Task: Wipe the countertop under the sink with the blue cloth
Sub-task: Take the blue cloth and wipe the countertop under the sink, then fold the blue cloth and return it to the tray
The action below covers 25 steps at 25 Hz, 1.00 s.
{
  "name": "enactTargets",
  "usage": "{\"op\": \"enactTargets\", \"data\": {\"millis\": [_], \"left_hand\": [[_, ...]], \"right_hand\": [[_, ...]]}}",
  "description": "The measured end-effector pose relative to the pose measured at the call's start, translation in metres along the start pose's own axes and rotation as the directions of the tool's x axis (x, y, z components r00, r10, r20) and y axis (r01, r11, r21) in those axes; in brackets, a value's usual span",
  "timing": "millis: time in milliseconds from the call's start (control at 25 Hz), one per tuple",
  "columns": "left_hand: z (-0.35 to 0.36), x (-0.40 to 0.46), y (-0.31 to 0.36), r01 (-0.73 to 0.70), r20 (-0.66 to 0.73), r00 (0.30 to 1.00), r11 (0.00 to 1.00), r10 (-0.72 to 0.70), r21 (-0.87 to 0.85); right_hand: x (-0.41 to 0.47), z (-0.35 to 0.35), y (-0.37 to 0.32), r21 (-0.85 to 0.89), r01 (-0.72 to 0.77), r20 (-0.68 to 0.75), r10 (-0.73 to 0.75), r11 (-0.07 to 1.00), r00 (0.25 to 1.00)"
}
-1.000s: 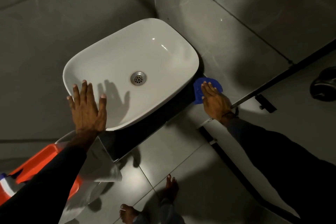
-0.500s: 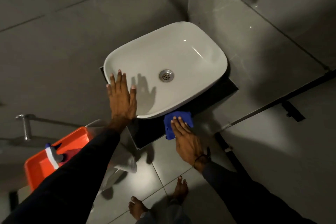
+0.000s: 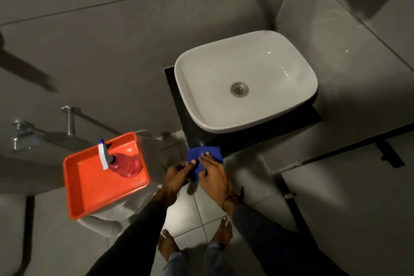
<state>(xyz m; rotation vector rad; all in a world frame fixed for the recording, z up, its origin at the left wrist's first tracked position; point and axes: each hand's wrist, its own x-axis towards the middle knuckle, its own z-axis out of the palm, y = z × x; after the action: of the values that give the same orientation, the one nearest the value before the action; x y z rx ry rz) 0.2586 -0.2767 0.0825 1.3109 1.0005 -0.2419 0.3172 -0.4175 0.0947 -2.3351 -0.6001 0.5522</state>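
Both hands gripped the blue cloth [image 3: 205, 160] at the front left corner of the black countertop [image 3: 310, 111]: left hand [image 3: 178, 176] pinching an edge, right hand [image 3: 214, 173] pressing on top. The soft, bunched cloth could slip off the glossy edge. The sink [image 3: 245, 80] was smooth, rounded ceramic; wetness was perhaps present, unclear.

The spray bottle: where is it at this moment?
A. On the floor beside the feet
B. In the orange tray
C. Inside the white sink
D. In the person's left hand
B: the spray bottle lies in the orange tray, left of the sink, and no hand touches it.
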Motion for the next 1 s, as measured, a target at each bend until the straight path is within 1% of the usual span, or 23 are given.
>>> {"op": "enactTargets", "data": {"millis": [40,80,120,160,200,240,280,320,360,400,480,560,600,720,840,960,1000], "left_hand": [[0.005,-0.001,-0.001,-0.014,-0.021,1.0,1.0,0.014,-0.016],[0.01,-0.002,0.0,-0.025,-0.039,0.999,1.0,0.024,-0.017],[0.013,-0.003,0.0,-0.031,-0.048,0.998,0.999,0.03,-0.014],[0.013,-0.006,0.001,-0.03,-0.04,0.999,0.999,0.029,-0.023],[0.012,-0.008,0.001,-0.021,-0.021,1.0,0.999,0.02,-0.045],[0.008,-0.011,-0.001,-0.001,-0.001,1.0,0.998,0.001,-0.061],[0.001,-0.015,-0.004,0.018,0.022,1.0,0.998,-0.016,-0.067],[-0.006,-0.02,-0.008,0.034,0.046,0.998,0.997,-0.031,-0.07],[-0.016,-0.024,-0.012,0.045,0.072,0.997,0.996,-0.039,-0.075],[-0.027,-0.029,-0.017,0.059,0.092,0.994,0.995,-0.052,-0.079],[-0.05,-0.037,-0.031,0.1,0.095,0.991,0.992,-0.092,-0.08],[-0.088,-0.045,-0.05,0.146,0.068,0.987,0.988,-0.143,-0.055],[-0.104,-0.049,-0.057,0.16,0.05,0.986,0.986,-0.158,-0.04],[-0.177,-0.057,-0.073,0.189,-0.037,0.981,0.98,-0.192,-0.062],[-0.255,-0.058,-0.08,0.202,-0.141,0.968,0.979,-0.205,-0.035],[-0.327,-0.042,-0.082,0.181,-0.314,0.936,0.983,-0.159,0.042],[-0.349,-0.031,-0.08,0.17,-0.35,0.928,0.981,-0.128,0.092]], "right_hand": [[0.001,-0.003,-0.003,0.105,-0.067,-0.124,0.08,0.992,0.989],[0.002,-0.007,-0.004,0.19,-0.128,-0.274,0.178,0.973,0.945],[0.004,-0.01,-0.003,0.274,-0.191,-0.379,0.288,0.943,0.879],[0.006,-0.013,-0.002,0.362,-0.268,-0.41,0.41,0.893,0.814],[0.009,-0.015,0.002,0.454,-0.376,-0.335,0.545,0.808,0.768],[0.011,-0.012,0.005,0.529,-0.491,-0.183,0.658,0.692,0.731],[0.01,-0.008,0.006,0.579,-0.563,-0.027,0.704,0.589,0.71],[0.007,-0.002,0.007,0.615,-0.59,0.083,0.701,0.524,0.709],[0.001,0.004,0.004,0.63,-0.593,0.137,0.679,0.502,0.721],[-0.006,0.011,0.0,0.627,-0.586,0.154,0.655,0.513,0.739],[-0.018,0.026,-0.008,0.592,-0.563,0.139,0.616,0.576,0.775],[-0.025,0.054,-0.029,0.522,-0.562,0.149,0.58,0.642,0.801],[-0.026,0.066,-0.04,0.491,-0.571,0.167,0.572,0.658,0.803],[-0.027,0.123,-0.091,0.438,-0.578,0.228,0.537,0.689,0.813],[-0.021,0.185,-0.146,0.416,-0.544,0.24,0.489,0.729,0.839],[-0.006,0.242,-0.201,0.386,-0.528,0.239,0.471,0.756,0.849],[0.003,0.261,-0.216,0.373,-0.527,0.23,0.474,0.764,0.85]]}}
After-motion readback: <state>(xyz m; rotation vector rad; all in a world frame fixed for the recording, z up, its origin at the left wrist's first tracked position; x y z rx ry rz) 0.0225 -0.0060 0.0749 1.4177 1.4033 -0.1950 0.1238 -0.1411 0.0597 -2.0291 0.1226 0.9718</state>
